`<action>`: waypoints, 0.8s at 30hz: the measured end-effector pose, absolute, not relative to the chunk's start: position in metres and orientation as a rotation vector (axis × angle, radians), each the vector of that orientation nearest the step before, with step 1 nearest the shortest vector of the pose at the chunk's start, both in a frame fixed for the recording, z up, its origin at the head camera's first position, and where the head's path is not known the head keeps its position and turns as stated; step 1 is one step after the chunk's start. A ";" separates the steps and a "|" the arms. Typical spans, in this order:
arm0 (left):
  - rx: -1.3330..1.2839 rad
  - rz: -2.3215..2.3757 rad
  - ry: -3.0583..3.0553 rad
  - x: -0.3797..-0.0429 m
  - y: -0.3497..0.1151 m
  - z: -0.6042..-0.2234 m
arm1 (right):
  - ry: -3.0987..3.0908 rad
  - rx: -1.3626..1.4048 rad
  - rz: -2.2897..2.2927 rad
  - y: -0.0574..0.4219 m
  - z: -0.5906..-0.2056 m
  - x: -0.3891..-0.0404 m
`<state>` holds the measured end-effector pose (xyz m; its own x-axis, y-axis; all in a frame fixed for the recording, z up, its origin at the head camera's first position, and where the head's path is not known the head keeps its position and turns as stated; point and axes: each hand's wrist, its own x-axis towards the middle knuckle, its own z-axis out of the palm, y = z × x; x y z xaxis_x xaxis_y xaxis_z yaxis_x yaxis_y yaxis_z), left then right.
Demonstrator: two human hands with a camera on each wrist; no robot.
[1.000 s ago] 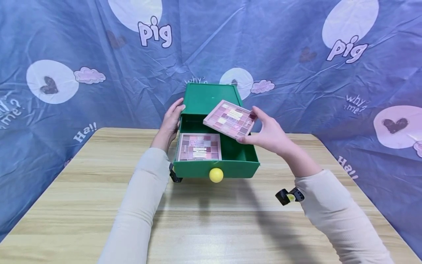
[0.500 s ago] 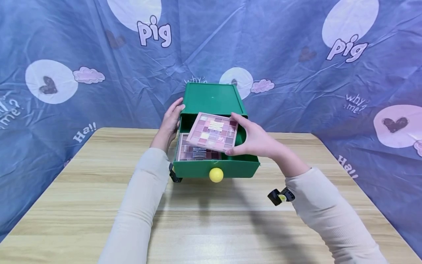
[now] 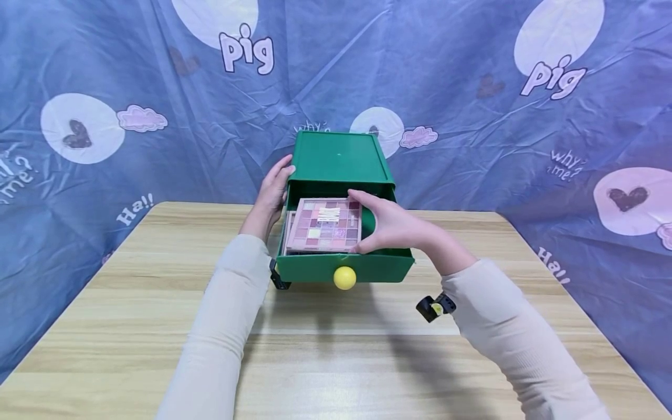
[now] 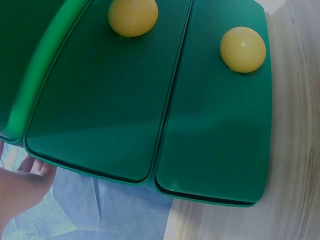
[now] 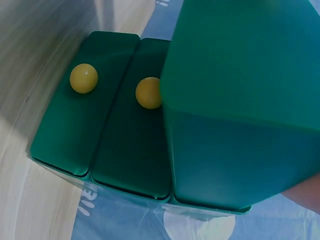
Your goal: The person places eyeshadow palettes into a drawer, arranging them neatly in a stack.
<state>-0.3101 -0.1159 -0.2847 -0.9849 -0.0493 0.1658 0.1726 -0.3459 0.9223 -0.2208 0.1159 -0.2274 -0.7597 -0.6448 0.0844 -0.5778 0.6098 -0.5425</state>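
Note:
A green cabinet (image 3: 338,153) stands on the table with its top drawer (image 3: 380,268) pulled out. In the head view, a pink eyeshadow palette (image 3: 326,224) lies over the left part of that drawer, and my right hand (image 3: 396,224) pinches its right edge between thumb and fingers. Beneath it, a second palette (image 3: 288,230) shows only as a strip at the left. My left hand (image 3: 272,189) rests against the cabinet's left side; the left wrist view catches some of its fingers (image 4: 45,172) there. The right wrist view hides the right fingers behind the drawer.
Two lower drawers are closed, with yellow knobs (image 4: 243,50) on their fronts. Another yellow knob (image 3: 345,278) sticks out from the pulled-out drawer. Wooden tabletop (image 3: 336,373) surrounds the cabinet, and a blue printed cloth (image 3: 210,116) hangs behind.
My right hand has carried the pink palette left and down, from above the drawer's right part onto the other palette, turning it nearly straight. The left hand has stayed put.

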 end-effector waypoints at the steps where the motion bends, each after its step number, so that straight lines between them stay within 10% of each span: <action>1: -0.161 -2.465 -1.710 -0.310 -0.116 -0.285 | 2.696 -1.043 -0.841 0.115 -0.227 -0.221; 24: -0.149 -2.460 -1.716 -0.309 -0.115 -0.285 | 2.645 -1.190 -0.623 0.107 -0.233 -0.228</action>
